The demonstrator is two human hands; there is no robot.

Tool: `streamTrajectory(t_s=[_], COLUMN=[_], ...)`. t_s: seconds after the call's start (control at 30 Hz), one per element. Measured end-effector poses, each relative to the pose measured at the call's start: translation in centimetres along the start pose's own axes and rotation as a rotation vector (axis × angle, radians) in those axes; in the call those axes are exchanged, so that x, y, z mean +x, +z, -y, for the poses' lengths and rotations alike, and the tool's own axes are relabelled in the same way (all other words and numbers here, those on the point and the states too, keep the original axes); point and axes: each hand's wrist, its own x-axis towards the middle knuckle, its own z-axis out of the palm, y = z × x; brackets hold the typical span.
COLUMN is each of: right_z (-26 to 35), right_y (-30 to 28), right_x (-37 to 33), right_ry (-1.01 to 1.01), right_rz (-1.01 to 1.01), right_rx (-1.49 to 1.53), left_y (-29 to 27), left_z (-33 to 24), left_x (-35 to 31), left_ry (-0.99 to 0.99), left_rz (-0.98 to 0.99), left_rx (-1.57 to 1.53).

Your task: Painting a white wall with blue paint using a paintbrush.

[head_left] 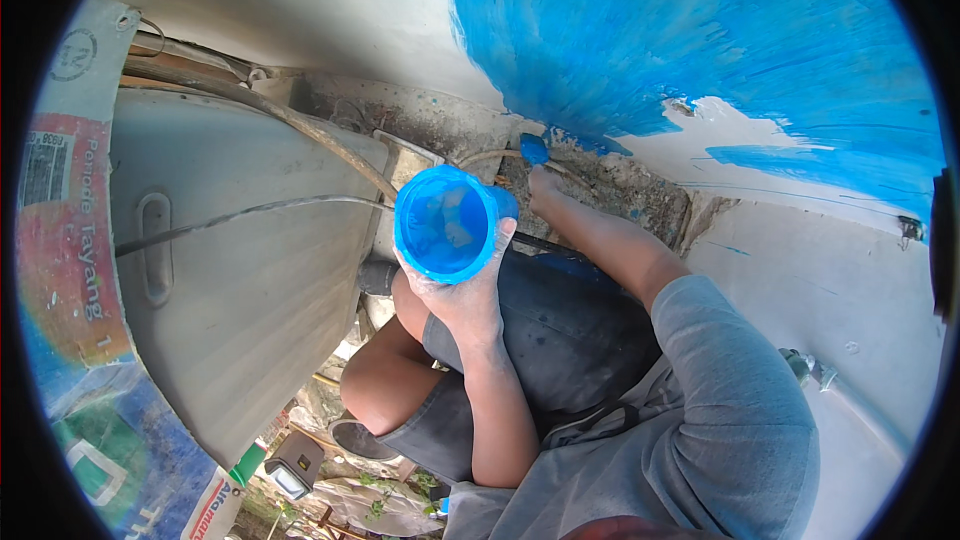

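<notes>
My left hand [462,302] is wrapped round a blue-smeared paint cup [489,220], its thumb along the right side. Blue paint and a few pale patches show inside the cup. Farther off and to the right, my right hand [546,189] is closed on a paintbrush, whose blue-coated head [534,148] is near the foot of the wall; most of its handle is hidden by the fingers. Wet-looking blue paint [640,40] covers much of the wall in broad strokes, beside bare white areas [400,0].
A grey plastic panel [240,240] with an oval recess stands at the left, crossed by a cable [250,210] and a hose [290,115]. A printed banner [80,340] hangs at the far left. A pipe [865,415] runs along the right wall; a floodlight [293,465] lies below.
</notes>
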Motion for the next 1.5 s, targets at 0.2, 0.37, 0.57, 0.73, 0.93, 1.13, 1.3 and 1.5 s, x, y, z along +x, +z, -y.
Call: streamTrajectory(t_s=[0.2, 0.37, 0.57, 0.73, 0.93, 1.13, 1.3, 1.5], right_z=[3.2, 3.7, 4.1, 2.2, 5.1, 4.6, 3.0, 1.7], right_y=[-4.2, -8.6, -10.6, -11.8, -12.0, -15.6, -17.1, -18.4], right_x=[-6.2, -12.8, -20.1, -16.4, -13.2, -22.4, -27.6, -21.6], right_ry=[0.068, -0.138, -0.341, -0.149, -0.138, -0.631, -0.726, -0.621], right_rz=[-0.159, -0.302, -0.270, -0.089, -0.137, -0.122, 0.043, 0.001], right_rx=[0.150, 0.157, 0.329, 0.361, 0.350, 0.357, 0.441, 0.364], left_y=[-1.9, -2.0, -1.7, -1.7, -2.0, -1.5, -1.8, -0.9], left_z=[0.8, 1.8, 1.8, 1.5, 2.2, 1.6, 1.7, 0.9], left_x=[0.2, 0.1, 0.1, 0.3, 0.4, 0.2, 0.3, -0.2], left_ry=[0.040, 0.067, 0.155, 0.127, 0.141, 0.161, 0.151, 0.170], left_rz=[-0.054, -0.042, -0.035, -0.044, -0.055, -0.055, -0.039, -0.035], left_rx=[-0.031, -0.028, -0.007, -0.114, -0.089, -0.073, -0.136, -0.181])
